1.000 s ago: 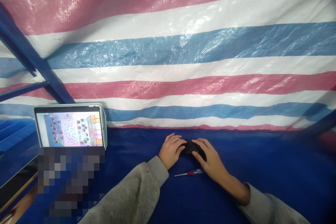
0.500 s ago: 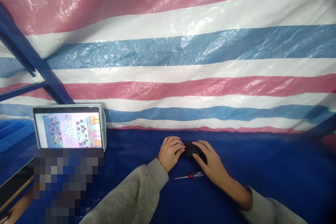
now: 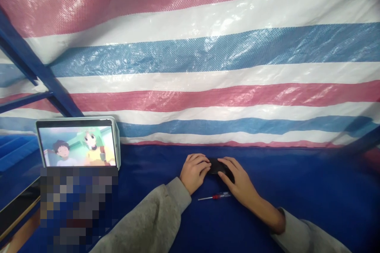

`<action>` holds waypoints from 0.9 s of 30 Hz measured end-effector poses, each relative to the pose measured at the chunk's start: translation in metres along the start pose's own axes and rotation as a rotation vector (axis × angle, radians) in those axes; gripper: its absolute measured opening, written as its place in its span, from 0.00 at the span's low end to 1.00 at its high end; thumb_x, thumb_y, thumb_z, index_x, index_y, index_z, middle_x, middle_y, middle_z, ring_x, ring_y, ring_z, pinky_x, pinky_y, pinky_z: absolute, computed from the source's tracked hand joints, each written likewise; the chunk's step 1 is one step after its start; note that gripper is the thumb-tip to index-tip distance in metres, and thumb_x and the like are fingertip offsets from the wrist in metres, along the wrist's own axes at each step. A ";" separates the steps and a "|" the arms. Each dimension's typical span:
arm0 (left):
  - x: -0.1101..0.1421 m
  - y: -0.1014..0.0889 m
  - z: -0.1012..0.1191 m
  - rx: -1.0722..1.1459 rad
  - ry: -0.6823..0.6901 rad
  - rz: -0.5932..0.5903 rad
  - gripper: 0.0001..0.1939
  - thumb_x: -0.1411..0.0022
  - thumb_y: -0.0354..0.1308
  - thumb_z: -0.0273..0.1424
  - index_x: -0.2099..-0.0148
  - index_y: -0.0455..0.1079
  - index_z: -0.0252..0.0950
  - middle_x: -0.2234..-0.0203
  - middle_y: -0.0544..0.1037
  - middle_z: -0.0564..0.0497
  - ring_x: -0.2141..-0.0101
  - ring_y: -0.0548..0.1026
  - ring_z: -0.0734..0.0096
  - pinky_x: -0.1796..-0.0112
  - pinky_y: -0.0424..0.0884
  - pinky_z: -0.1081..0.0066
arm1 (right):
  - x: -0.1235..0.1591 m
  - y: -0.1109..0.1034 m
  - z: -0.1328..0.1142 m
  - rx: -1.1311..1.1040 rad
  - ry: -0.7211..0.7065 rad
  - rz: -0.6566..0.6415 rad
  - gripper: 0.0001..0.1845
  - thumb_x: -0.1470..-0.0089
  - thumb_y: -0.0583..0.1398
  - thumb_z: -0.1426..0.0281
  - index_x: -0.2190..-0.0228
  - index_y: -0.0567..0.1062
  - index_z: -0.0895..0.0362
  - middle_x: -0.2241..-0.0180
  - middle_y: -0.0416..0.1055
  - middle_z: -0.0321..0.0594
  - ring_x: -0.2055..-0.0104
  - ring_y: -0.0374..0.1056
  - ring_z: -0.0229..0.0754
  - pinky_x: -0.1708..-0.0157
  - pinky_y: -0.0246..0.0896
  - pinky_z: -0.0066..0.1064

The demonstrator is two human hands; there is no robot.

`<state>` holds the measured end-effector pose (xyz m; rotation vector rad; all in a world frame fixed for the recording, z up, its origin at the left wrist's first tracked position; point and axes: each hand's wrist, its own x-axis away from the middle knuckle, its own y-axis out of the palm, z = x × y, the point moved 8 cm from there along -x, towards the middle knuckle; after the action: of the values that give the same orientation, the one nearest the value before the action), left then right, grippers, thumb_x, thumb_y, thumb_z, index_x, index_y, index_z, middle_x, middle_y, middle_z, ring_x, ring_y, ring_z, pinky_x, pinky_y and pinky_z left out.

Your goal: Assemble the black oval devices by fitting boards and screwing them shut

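Note:
A black, rounded object, seemingly a computer mouse (image 3: 218,167), rests low over the blue tabletop between my two hands. My left hand (image 3: 195,170) is closed, its curled fingers gripping the left end. Around the right end, my right hand (image 3: 236,178) is closed with the thumb on the near side and the fingers on the far side. Both hands hide parts of it. Just below lies a small screwdriver (image 3: 214,196) with a red and clear handle, its thin shaft pointing left. Neither hand touches it.
A tablet (image 3: 77,146) in a pale case stands at the left, playing a cartoon. Below it a patch is pixelated, beside a dark flat device (image 3: 19,209). Striped plastic sheeting (image 3: 190,83) hangs behind the blue table (image 3: 297,189). A blue metal frame (image 3: 50,71) rises at left.
Both hands keep the same hold on the mouse, with hardly any movement. The picture on the tablet has changed, and the view has shifted slightly.

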<state>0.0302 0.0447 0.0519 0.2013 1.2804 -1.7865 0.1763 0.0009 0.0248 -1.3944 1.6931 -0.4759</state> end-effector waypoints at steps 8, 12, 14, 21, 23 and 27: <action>0.000 0.006 -0.005 -0.016 -0.051 -0.021 0.08 0.33 0.52 0.27 0.58 0.73 0.39 0.61 0.79 0.50 0.58 0.75 0.67 0.50 0.65 0.61 | 0.000 0.001 0.001 -0.009 0.005 -0.009 0.20 0.40 0.52 0.60 0.49 0.69 0.53 0.48 0.66 0.47 0.45 0.63 0.48 0.44 0.59 0.46; 0.000 0.008 -0.015 0.011 -0.109 -0.022 0.08 0.33 0.53 0.29 0.58 0.74 0.40 0.63 0.80 0.50 0.59 0.76 0.67 0.49 0.64 0.59 | -0.001 -0.003 -0.004 -0.023 0.001 0.018 0.20 0.41 0.53 0.60 0.49 0.69 0.53 0.50 0.67 0.46 0.47 0.64 0.48 0.45 0.60 0.45; 0.000 0.008 -0.017 0.039 -0.118 -0.013 0.09 0.33 0.52 0.29 0.59 0.74 0.39 0.63 0.80 0.50 0.60 0.77 0.67 0.49 0.65 0.58 | -0.002 -0.004 -0.004 -0.023 0.001 0.023 0.20 0.41 0.53 0.60 0.50 0.70 0.53 0.51 0.68 0.46 0.48 0.65 0.48 0.46 0.61 0.44; -0.002 0.006 -0.018 0.036 -0.134 -0.020 0.07 0.35 0.56 0.27 0.58 0.74 0.41 0.59 0.79 0.51 0.57 0.75 0.66 0.52 0.66 0.61 | -0.002 -0.001 -0.002 -0.026 -0.014 -0.001 0.20 0.40 0.52 0.60 0.50 0.69 0.53 0.50 0.67 0.46 0.48 0.65 0.48 0.46 0.61 0.45; -0.002 0.005 -0.018 0.026 -0.145 -0.003 0.06 0.36 0.57 0.28 0.59 0.75 0.40 0.58 0.78 0.50 0.55 0.74 0.65 0.52 0.66 0.62 | -0.002 0.000 -0.002 -0.027 -0.010 -0.006 0.20 0.40 0.52 0.61 0.49 0.69 0.53 0.50 0.67 0.47 0.48 0.65 0.48 0.46 0.60 0.45; -0.002 0.002 -0.016 0.033 -0.122 0.025 0.04 0.38 0.59 0.27 0.63 0.75 0.39 0.60 0.78 0.51 0.56 0.73 0.65 0.53 0.66 0.62 | -0.001 -0.001 -0.002 -0.027 -0.005 0.005 0.19 0.41 0.53 0.61 0.50 0.69 0.53 0.50 0.67 0.46 0.47 0.64 0.48 0.46 0.60 0.44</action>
<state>0.0271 0.0588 0.0446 0.1244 1.1576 -1.7722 0.1754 0.0012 0.0274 -1.4099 1.7044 -0.4479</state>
